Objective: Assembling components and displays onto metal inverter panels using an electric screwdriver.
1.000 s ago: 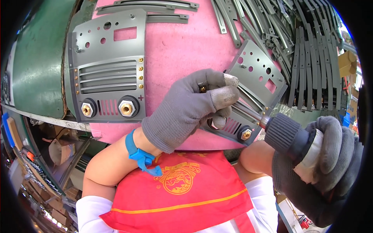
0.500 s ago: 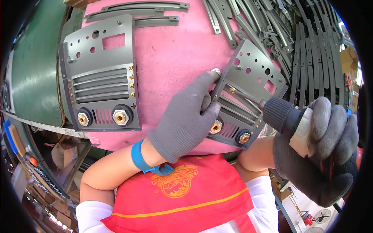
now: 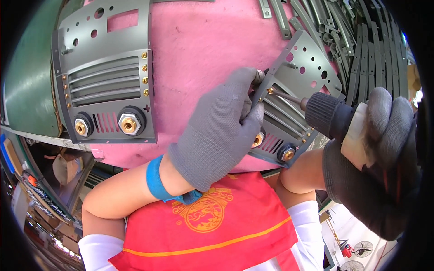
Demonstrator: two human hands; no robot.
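My left hand (image 3: 214, 131), in a grey knit glove, grips the left edge of a tilted grey metal panel (image 3: 282, 81) with fingers and thumb. That panel has round holes, louvred slats and two brass-centred sockets (image 3: 287, 154) at its lower end. In my gloved right hand (image 3: 384, 131) is a black power screwdriver (image 3: 326, 114), with pale tape wrapped round its body. Its thin bit reaches left to a brass screw (image 3: 270, 91) at the upper left corner of the slats. Whether the bit is seated in the screw head is too small to tell.
A similar panel (image 3: 122, 40), with brass screws along both sides of its slats, lies on the pink foam mat (image 3: 194, 40) at left. Loose grey metal strips (image 3: 312, 18) are heaped at the far right, beside rows of long strips (image 3: 364, 63). A green surface (image 3: 31, 72) borders the left.
The view has shifted, so the left panel sits higher. The screwdriver's bit remains at the brass screw, which now sits closer against the panel's edge. Both hands keep their holds.
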